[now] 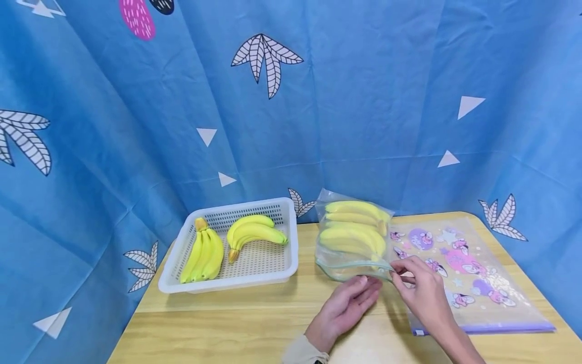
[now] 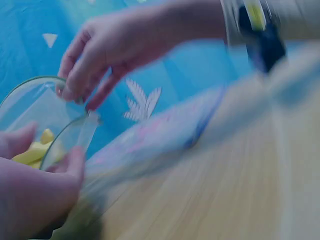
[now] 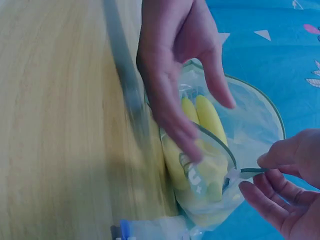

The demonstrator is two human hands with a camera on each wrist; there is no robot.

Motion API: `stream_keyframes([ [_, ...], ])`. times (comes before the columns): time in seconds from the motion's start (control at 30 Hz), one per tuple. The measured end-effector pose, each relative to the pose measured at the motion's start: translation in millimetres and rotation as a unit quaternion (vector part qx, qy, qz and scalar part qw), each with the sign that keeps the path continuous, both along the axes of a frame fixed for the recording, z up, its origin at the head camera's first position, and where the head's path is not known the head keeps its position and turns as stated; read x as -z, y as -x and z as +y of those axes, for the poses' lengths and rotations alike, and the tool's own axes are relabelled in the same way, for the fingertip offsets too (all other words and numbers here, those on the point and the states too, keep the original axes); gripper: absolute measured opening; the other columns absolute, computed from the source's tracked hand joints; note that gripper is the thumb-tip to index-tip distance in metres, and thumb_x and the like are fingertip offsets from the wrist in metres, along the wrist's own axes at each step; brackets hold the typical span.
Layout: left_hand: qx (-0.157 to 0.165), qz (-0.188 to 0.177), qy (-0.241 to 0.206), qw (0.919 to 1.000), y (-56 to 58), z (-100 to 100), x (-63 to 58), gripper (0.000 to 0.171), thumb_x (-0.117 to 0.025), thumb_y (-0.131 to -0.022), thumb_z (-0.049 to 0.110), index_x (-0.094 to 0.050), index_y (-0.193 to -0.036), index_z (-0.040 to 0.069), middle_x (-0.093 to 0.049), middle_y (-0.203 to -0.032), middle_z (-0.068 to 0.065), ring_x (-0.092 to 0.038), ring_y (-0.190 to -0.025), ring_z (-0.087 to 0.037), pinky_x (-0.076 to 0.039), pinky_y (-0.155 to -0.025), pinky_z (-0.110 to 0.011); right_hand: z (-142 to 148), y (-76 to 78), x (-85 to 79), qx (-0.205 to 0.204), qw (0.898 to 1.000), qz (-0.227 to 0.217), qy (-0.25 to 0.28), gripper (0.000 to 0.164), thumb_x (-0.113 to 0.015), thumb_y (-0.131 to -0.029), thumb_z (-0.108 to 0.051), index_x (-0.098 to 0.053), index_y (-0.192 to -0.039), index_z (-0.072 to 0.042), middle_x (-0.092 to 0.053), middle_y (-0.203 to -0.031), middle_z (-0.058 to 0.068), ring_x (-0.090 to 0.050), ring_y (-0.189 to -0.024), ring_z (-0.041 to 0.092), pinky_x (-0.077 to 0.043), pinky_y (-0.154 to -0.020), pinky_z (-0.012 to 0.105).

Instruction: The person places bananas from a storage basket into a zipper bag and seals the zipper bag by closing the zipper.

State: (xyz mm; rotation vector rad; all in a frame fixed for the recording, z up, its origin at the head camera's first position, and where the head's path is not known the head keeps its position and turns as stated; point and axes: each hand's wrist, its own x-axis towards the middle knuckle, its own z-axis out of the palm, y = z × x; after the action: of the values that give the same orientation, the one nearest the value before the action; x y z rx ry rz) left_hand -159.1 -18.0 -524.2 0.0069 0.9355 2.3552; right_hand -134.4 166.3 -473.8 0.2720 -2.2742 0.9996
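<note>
A clear zip bag (image 1: 352, 237) with a greenish rim lies on the table, its mouth facing the person and parted. Bunches of yellow bananas (image 1: 352, 235) are inside it. At the right corner of the mouth, my right hand (image 1: 420, 288) pinches the rim between thumb and fingers, as the right wrist view (image 3: 295, 175) also shows through that hand. My left hand (image 1: 347, 308) is at the near edge of the mouth, its fingers extended along the outside of the bag (image 3: 220, 165) and its thumb apart from them. Whether those fingers touch the plastic is hard to tell.
Left of the bag stands a white plastic basket (image 1: 245, 287) holding two banana bunches (image 1: 204, 253). A larger clear bag (image 1: 477, 313) with pink and purple cartoon prints and a purple zip lies flat on the right, partly under my right arm. A blue patterned curtain (image 1: 386, 101) hangs behind the table.
</note>
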Motion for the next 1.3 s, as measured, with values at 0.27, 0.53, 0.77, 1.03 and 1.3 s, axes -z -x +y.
stream_keyframes([
  [0.27,-0.071,-0.036,-0.07,0.9944,-4.6,9.2,-2.6,0.031,-0.058,-0.104,0.017,-0.047,-0.129,0.001,-0.059,-0.137,-0.017,-0.049,-0.138,-0.032,-0.034,-0.12,-0.043,-1.4,2.0,3.6,-0.002,1.0,0.03,-0.005,0.032,-0.077,-0.071,0.021,-0.073,-0.09,-0.005,-0.068,-0.091,-0.001,-0.069,-0.077,0.02,-0.054,-0.07,0.009],
  [0.53,-0.114,0.035,-0.013,0.9928,-2.9,16.9,-13.5,0.029,-0.066,-0.1,0.017,-0.05,-0.121,0.004,-0.065,-0.124,-0.015,-0.063,-0.122,-0.032,-0.047,-0.11,-0.044,-8.8,1.6,9.7,-0.016,0.995,0.078,-0.066,0.033,-0.08,-0.069,0.017,-0.075,-0.094,-0.004,-0.065,-0.091,-0.002,-0.066,-0.073,0.015,-0.053,-0.069,0.01],
  [0.77,-0.148,0.024,0.024,0.9884,2.6,17.0,-18.7,0.016,-0.068,-0.098,0.012,-0.059,-0.108,0.003,-0.07,-0.107,-0.01,-0.071,-0.106,-0.026,-0.054,-0.101,-0.042,-12.9,0.7,13.7,-0.016,0.991,0.08,-0.105,0.034,-0.084,-0.067,0.016,-0.077,-0.094,-0.004,-0.064,-0.092,-0.002,-0.058,-0.067,0.01,-0.047,-0.06,0.01],
  [1.03,-0.164,-0.007,0.023,0.9862,10.5,18.1,-18.9,0.007,-0.064,-0.097,0.002,-0.063,-0.103,0.002,-0.072,-0.098,-0.01,-0.071,-0.096,-0.021,-0.054,-0.102,-0.043,-11.5,0.5,15.4,-0.034,0.991,0.069,-0.112,0.037,-0.085,-0.066,0.015,-0.077,-0.095,-0.005,-0.063,-0.092,-0.004,-0.057,-0.066,0.01,-0.045,-0.06,0.009],
  [1.3,-0.166,-0.02,0.011,0.9858,18.4,22.5,-20.6,0.008,-0.064,-0.096,-0.002,-0.062,-0.104,-0.001,-0.069,-0.097,-0.01,-0.068,-0.093,-0.02,-0.056,-0.096,-0.04,-11.3,-0.2,16.1,-0.046,0.992,0.06,-0.102,0.039,-0.086,-0.065,0.017,-0.078,-0.096,-0.005,-0.063,-0.092,-0.004,-0.061,-0.07,0.009,-0.051,-0.06,0.015],
])
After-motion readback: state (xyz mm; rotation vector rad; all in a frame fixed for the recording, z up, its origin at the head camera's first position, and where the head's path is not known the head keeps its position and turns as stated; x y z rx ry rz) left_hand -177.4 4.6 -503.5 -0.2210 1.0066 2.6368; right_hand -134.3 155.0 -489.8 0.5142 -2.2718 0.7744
